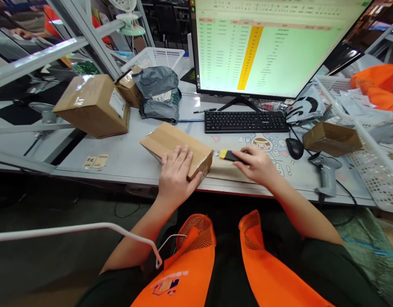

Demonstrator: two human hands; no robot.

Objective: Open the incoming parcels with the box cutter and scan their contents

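A taped brown cardboard box lies near the front edge of the desk. My left hand rests on its top and near side, fingers stretched out and thumb toward the right end. In my right hand is a box cutter with a black and yellow body. Its blade points left, close to the taped right end of the box; whether it touches cannot be made out.
Behind stand a monitor, a keyboard and a pen. A larger carton and a grey plastic parcel sit left. A mouse, barcode scanner, small open box and white basket are right.
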